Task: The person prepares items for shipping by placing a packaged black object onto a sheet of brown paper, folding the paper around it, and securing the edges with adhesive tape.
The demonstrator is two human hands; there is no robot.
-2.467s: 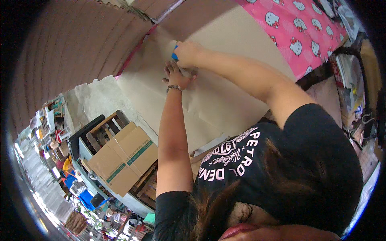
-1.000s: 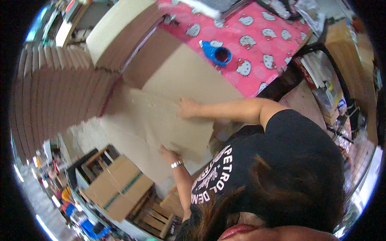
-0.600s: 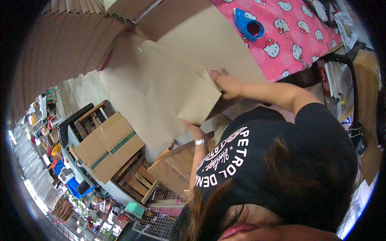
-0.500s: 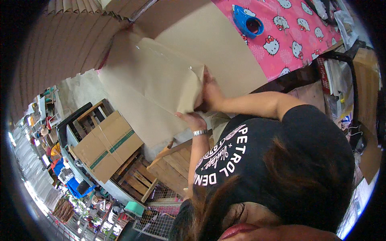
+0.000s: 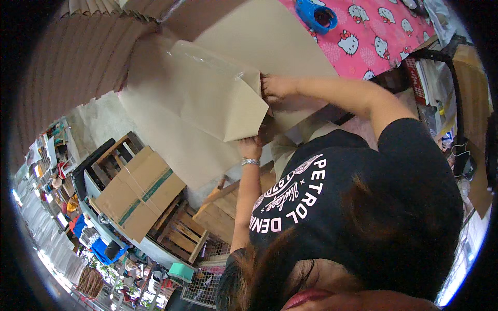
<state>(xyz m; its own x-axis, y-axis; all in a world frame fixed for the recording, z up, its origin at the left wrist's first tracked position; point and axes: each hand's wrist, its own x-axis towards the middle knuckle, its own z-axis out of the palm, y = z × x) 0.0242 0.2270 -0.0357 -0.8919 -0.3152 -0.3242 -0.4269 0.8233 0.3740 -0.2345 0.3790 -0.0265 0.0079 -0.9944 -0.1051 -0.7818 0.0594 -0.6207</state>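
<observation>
A tan sheet of brown paper point(image 5: 207, 93), folded into a bag-like shape, lies before me with its opening toward me. Shiny clear tape runs along its far folded edge. My left hand point(image 5: 250, 147), with a metal-banded watch at the wrist, grips the near corner, its fingertips partly behind the paper. At the right end of the opening, my right hand point(image 5: 277, 87) holds the edge with curled fingers, some of them hidden. Underneath spreads a larger flat brown sheet point(image 5: 290, 46).
A blue tape dispenser point(image 5: 315, 16) rests on a pink cartoon-print cover point(image 5: 358, 39) at far right. Stacked corrugated cardboard point(image 5: 72, 62) rises at far left. Lower left are a flattened cardboard box point(image 5: 137, 192), wooden crates point(image 5: 179, 233) and a green container point(image 5: 181, 271).
My hands have moved apart, the right one away from me and the left slightly down. The folded paper's opening has spread wider and flatter.
</observation>
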